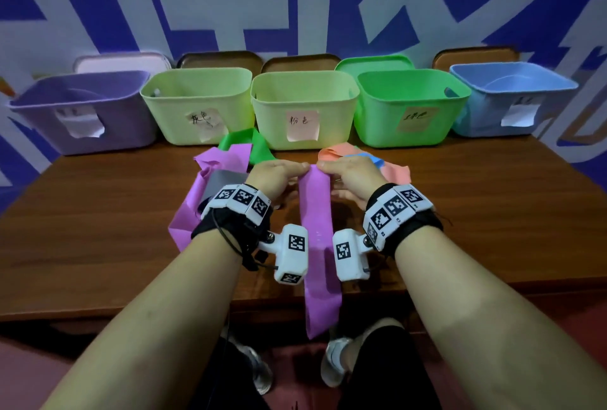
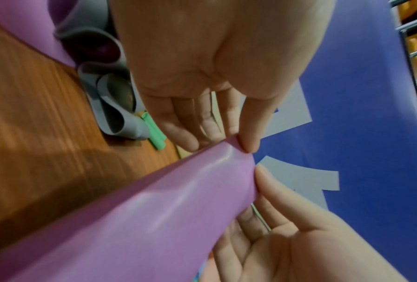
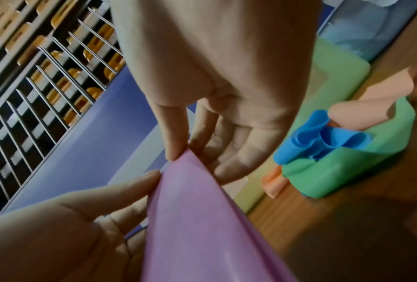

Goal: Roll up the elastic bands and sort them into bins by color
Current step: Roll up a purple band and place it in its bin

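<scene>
A long purple band [image 1: 317, 245] hangs from both hands, runs down over the wooden table [image 1: 476, 212] and drops past its front edge. My left hand [image 1: 297, 170] pinches the band's upper left corner between thumb and fingers. My right hand [image 1: 328, 168] pinches the upper right corner. In the left wrist view my left hand [image 2: 221, 145] has its thumb on the edge of the purple band [image 2: 154, 219]. The right wrist view shows my right hand [image 3: 195, 160] nipping the top of the purple band [image 3: 202, 219].
Several bins line the table's back: purple [image 1: 82, 110], two pale green [image 1: 197, 104] [image 1: 302, 107], green [image 1: 410, 107], blue [image 1: 512, 97]. Loose bands lie behind my hands: purple [image 1: 223, 159], grey [image 1: 226, 179], green [image 1: 259, 146], salmon [image 1: 394, 169], blue [image 1: 364, 156].
</scene>
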`<state>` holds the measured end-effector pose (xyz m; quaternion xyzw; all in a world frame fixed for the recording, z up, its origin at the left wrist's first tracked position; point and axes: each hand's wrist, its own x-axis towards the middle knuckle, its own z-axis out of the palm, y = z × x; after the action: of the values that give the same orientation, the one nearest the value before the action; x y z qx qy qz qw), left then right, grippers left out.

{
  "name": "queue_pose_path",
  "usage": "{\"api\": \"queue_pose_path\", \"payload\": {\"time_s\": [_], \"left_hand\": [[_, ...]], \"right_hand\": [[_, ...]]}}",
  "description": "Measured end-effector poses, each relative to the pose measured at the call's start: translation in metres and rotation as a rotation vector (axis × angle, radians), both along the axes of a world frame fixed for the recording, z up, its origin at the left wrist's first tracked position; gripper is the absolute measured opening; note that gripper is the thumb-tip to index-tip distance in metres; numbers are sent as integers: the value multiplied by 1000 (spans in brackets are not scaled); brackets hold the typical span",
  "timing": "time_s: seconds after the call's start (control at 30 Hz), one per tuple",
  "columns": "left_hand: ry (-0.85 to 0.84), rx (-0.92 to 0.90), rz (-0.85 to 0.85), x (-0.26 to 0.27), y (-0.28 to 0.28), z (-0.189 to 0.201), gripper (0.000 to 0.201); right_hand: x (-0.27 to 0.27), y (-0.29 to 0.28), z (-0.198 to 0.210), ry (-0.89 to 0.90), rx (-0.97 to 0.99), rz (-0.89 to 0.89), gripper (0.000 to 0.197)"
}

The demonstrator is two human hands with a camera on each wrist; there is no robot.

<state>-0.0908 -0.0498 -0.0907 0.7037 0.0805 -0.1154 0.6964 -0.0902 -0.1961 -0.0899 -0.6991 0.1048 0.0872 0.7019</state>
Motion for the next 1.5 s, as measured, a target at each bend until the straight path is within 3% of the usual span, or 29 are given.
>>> {"api": "queue_pose_path", "payload": {"time_s": [0.13,0.3,0.47,0.73,0.93,1.23,1.33,1.5], "left_hand": [[60,7,-12,35,1,-24,14],[160,-96,20,66,-6,-59,16],[161,-124,9,76,-6,-75,14],[96,-67,34,73,-4,-81,13],[107,-61,15,71,-6,-77,11],[98,-5,70,64,-10,-69,4],[87,20,71,65,-10,-70,15],[76,-20,18,64,-8,-69,12]], "right_hand": [[39,-2,-23,70,-38,-2,30],[68,-5,-50,182,-36,64,5],[77,-13,-68,235,20,102,9],[81,-14,-72,230,-9,82,6],[81,-14,-74,219,21,81,19],[79,-15,-75,175,39,98,19],[78,-16,-75,152,49,104,15],[78,-18,-75,140,45,135,19]]}}
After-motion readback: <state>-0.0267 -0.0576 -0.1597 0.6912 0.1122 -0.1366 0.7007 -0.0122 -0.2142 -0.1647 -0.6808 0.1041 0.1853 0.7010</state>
